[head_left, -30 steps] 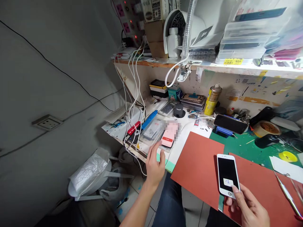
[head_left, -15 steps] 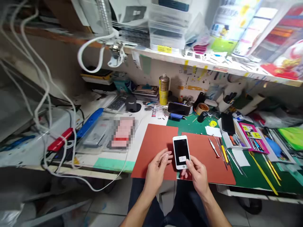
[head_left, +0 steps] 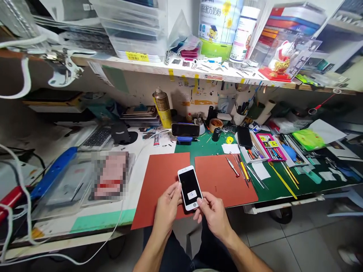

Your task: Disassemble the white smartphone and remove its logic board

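Note:
A white smartphone with a dark screen is held up, tilted, over the front of the brown-red mats. A small white label with handwriting sits low on its screen, above the round home button. My right hand pinches the phone's lower right corner, thumb on the front. My left hand is closed at the phone's left edge, thumb and fingertips against it. Beneath lie the left mat and the right mat. The phone's back is hidden.
Right of the mats lie a screwdriver, tweezers and a yellow spudger-like tool. Behind stand a propped phone and a yellow spray can. A shelf overhangs the bench. A white cable hangs at the left front edge.
My left hand has closed in from beside the phone to its left edge. The right hand still holds the lower right corner. The camera view has swung to the right.

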`<state>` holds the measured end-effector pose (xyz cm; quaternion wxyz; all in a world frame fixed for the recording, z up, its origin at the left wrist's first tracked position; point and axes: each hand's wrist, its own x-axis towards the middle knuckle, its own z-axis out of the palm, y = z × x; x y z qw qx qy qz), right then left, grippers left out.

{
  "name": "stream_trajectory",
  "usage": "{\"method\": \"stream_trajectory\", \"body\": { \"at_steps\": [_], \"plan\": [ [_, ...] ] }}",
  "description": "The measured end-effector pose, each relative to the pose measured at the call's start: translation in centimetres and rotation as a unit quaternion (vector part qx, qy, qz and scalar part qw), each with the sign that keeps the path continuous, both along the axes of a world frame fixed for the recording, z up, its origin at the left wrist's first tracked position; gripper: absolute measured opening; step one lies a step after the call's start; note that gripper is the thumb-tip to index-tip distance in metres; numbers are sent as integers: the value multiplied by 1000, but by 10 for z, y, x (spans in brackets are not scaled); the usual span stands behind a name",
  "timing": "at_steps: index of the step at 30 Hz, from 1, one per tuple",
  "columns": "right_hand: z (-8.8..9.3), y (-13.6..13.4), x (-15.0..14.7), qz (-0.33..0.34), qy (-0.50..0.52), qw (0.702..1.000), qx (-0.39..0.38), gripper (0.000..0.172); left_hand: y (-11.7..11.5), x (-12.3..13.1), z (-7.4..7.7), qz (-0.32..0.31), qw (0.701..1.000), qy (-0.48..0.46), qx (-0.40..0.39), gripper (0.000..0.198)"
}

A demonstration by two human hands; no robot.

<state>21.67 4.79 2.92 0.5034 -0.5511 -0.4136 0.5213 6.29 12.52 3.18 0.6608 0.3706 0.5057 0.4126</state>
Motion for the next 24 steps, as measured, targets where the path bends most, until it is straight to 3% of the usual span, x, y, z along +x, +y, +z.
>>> {"method": "stream_trajectory", "body": {
  "at_steps": [4,9,14,19,24],
  "plan": [
    [12,-3,-5,10,-174,982,71,38,6,7,11,47,997,-60,6,72],
    [21,-12,-12,-6,-364,892,268,22,3,24,29,77,984,-160,-15,54],
    [22,-21,-14,-21,-442,831,336,25,-2,30,33,55,973,-223,-34,51],
    [21,-23,-15,-37,-444,825,347,28,-4,30,32,58,971,-227,-39,50],
    [22,-23,-15,-30,-427,841,330,23,-5,33,37,72,971,-218,-59,50]
  ]
}}
